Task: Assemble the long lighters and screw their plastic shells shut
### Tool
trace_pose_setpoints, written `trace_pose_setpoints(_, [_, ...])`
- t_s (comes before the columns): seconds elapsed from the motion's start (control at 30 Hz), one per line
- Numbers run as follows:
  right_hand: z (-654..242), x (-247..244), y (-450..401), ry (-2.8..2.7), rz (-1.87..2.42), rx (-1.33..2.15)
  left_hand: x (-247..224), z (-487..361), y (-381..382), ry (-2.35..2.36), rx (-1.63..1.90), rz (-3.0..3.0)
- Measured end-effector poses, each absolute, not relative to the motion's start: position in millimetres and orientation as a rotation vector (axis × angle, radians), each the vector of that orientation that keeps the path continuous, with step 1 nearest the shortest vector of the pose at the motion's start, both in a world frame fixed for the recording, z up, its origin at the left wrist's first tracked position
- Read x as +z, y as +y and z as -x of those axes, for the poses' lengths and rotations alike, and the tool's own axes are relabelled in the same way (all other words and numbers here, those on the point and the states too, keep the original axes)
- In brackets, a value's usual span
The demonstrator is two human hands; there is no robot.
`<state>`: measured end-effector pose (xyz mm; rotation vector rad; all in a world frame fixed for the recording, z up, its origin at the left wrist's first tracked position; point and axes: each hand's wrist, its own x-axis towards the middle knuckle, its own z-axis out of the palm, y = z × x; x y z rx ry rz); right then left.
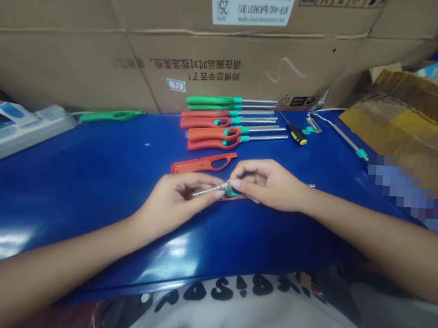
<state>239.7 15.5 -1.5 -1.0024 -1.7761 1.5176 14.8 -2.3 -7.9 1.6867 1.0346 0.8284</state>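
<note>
My left hand (pixel 175 196) is closed, thumb and fingers pinching a slim clear-and-silver lighter insert (pixel 210 189). My right hand (pixel 268 183) pinches at the insert's right end, where a bit of white wire (pixel 228 181) shows; its exact hold is hidden by the fingers. Under both hands lies a red lighter half-shell (pixel 235 198) with a teal part (pixel 233 191) in it, mostly covered. Just beyond them rests another red lighter half-shell (pixel 189 166), its inner side up.
Several assembled red, orange and green lighters (pixel 213 133) lie in a row behind. To their right are a screwdriver (pixel 298 133) and a loose metal tube (pixel 346 139). A power strip (pixel 22 133) and green shell (pixel 112 116) sit left. A cardboard box (pixel 136 53) walls the back.
</note>
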Motion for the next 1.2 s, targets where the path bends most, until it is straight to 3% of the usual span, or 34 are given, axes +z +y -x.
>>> trace_pose_setpoints(1.2, [-238.6, -6.3, 12.6, -1.704, 1.055, 1.497, -7.9, -13.1, -2.0, 1.034, 0.791, -1.696])
